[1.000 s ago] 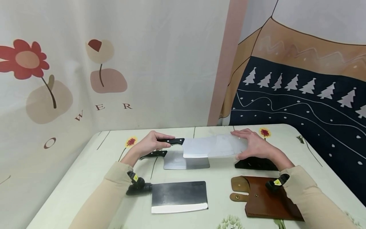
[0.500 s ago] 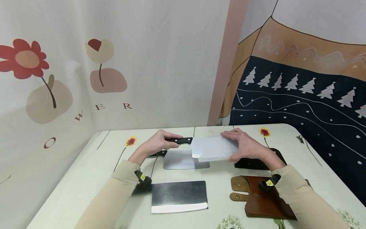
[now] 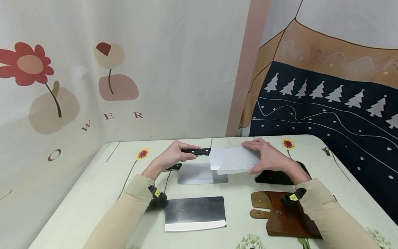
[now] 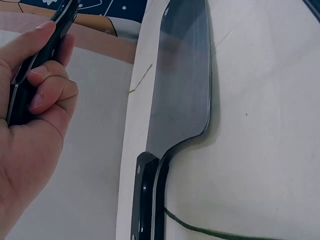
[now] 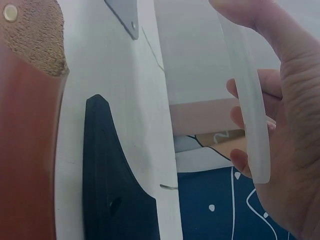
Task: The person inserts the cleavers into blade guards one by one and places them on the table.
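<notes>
In the head view my left hand (image 3: 174, 155) grips the black riveted handle (image 3: 202, 151) of a cleaver held above the table. Its blade lies mostly inside a translucent white blade cover (image 3: 237, 162), with a strip by the handle outside. My right hand (image 3: 268, 157) holds the cover at its far end, thumb below and fingers above. The right wrist view shows the cover's narrow edge (image 5: 250, 110) between thumb and fingers. Below the held cleaver a second black-handled cleaver (image 4: 182, 75) lies flat on the table, its handle partly hidden by my left hand in the head view.
A dark cleaver (image 3: 194, 211) with a bright cutting edge lies nearer me, its handle behind my left wrist. To the right are a brown leather sheath (image 3: 295, 221) with snap straps and a black blade cover (image 3: 270, 177). A printed curtain (image 3: 174, 69) hangs behind the table.
My left hand has moved right with the cleaver and my right hand left with the cover. The blade sits deeper in the cover than a second ago; the last half second shows little movement.
</notes>
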`<action>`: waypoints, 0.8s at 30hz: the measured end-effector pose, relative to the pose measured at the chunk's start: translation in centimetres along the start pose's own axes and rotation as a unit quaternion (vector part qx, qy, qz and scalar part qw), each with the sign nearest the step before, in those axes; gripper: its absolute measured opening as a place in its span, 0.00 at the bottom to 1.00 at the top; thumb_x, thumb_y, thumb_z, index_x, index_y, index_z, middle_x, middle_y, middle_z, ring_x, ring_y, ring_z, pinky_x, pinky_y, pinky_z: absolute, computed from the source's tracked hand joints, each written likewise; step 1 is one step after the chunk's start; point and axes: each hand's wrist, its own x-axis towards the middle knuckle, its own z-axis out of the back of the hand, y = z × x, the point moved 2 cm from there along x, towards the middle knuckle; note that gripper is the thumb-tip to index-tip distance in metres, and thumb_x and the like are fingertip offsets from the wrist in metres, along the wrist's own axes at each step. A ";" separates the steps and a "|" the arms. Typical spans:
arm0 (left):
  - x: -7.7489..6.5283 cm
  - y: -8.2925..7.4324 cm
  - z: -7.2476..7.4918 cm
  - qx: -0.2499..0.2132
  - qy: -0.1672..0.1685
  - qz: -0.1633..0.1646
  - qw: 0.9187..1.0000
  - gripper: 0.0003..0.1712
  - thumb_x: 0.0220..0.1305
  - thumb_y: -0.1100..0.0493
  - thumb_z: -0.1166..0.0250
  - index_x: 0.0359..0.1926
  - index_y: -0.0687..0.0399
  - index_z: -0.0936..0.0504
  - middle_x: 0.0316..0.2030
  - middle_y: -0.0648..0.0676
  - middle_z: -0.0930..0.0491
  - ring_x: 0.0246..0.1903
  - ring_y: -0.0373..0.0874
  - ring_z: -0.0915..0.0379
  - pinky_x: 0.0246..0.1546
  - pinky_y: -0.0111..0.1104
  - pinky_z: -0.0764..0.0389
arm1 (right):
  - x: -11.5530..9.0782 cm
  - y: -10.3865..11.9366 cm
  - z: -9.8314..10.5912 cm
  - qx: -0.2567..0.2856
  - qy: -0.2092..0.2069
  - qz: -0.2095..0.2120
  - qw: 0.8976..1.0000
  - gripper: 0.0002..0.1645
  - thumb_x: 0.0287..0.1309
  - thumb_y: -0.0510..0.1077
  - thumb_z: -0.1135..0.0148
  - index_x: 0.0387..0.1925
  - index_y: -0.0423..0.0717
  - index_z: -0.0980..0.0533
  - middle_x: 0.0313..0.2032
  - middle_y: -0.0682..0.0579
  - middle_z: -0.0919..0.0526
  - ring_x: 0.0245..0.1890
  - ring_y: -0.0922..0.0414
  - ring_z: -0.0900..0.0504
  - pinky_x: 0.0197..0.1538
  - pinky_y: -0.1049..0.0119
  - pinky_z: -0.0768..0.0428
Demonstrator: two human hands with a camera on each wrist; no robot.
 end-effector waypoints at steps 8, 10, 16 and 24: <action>0.1 0.0 -0.5 -0.004 -0.013 0.001 1.000 0.23 0.62 0.67 0.28 0.59 0.62 0.15 0.32 0.51 0.16 0.21 0.39 0.40 0.23 0.28 0.38 | 0.1 -0.1 0.0 -0.003 -0.005 -0.010 1.000 0.57 0.38 0.55 0.17 0.72 0.43 0.29 0.69 0.38 0.28 0.67 0.39 0.38 0.63 0.33 0.32; 0.2 -0.2 -0.9 -0.004 -0.015 0.000 1.000 0.23 0.62 0.66 0.27 0.59 0.61 0.15 0.33 0.51 0.16 0.22 0.39 0.39 0.23 0.28 0.37 | 0.2 0.1 0.0 0.002 -0.009 -0.013 1.000 0.57 0.39 0.55 0.17 0.72 0.43 0.30 0.69 0.38 0.28 0.66 0.40 0.38 0.62 0.34 0.32; 0.7 -0.5 -2.0 -0.016 -0.020 0.002 1.000 0.24 0.62 0.66 0.27 0.60 0.60 0.15 0.35 0.52 0.14 0.23 0.39 0.37 0.24 0.28 0.36 | 0.7 0.2 -0.4 0.014 -0.018 -0.019 1.000 0.57 0.39 0.53 0.17 0.72 0.42 0.30 0.69 0.37 0.30 0.65 0.39 0.37 0.61 0.35 0.30; 1.1 -0.7 -2.3 -0.024 -0.034 0.007 0.999 0.24 0.61 0.68 0.27 0.59 0.63 0.15 0.37 0.53 0.14 0.22 0.38 0.37 0.23 0.27 0.36 | 1.0 -0.3 -0.7 0.009 -0.020 -0.024 0.999 0.58 0.38 0.53 0.17 0.72 0.42 0.30 0.69 0.37 0.29 0.66 0.39 0.37 0.62 0.35 0.31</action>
